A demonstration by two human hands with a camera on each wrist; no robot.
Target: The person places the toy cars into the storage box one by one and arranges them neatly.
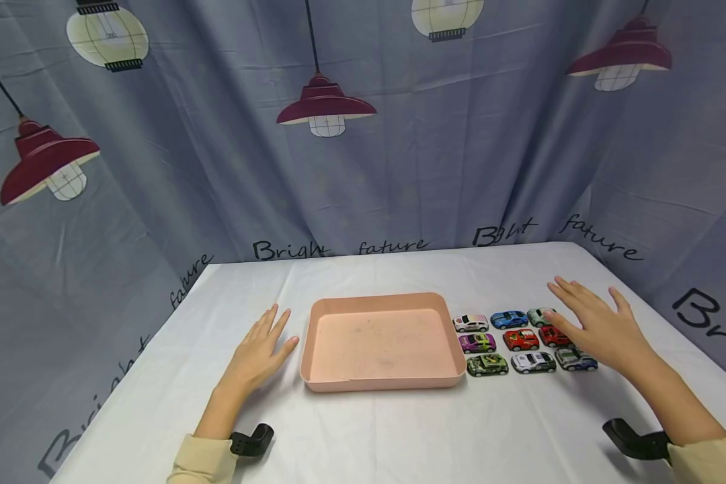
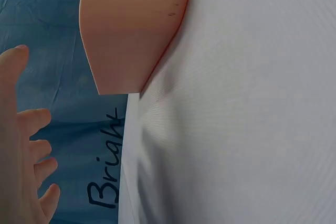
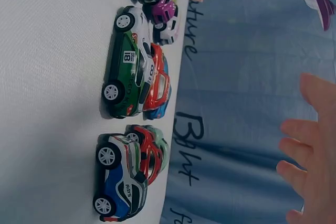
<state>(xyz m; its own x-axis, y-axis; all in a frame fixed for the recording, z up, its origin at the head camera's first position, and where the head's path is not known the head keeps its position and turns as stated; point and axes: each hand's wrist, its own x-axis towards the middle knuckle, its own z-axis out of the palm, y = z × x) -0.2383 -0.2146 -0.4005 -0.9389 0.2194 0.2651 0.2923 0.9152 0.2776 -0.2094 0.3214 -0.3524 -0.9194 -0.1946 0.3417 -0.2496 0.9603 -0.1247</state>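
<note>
A shallow pink tray [image 1: 384,384] lies in the middle of the white table, with nothing inside it. Just left of the tray is my left hand [image 1: 255,356], its fingers extended and holding nothing. Several toy cars stand in rows to the tray's right, among them a purple one [image 1: 477,343], a blue one [image 1: 509,319], a red one [image 1: 521,339] and a white-and-green one [image 3: 131,66]. My right hand [image 1: 605,333] hovers over the right side of these rows, fingers spread, and partly hides the cars there. It appears apart from them in the right wrist view.
The white tablecloth [image 1: 363,437] reaches back to a grey-blue curtain [image 1: 387,175] printed with lamps and lettering, which also surrounds both sides. Black camera mounts sit on the left wrist [image 1: 252,440] and the right wrist [image 1: 636,440].
</note>
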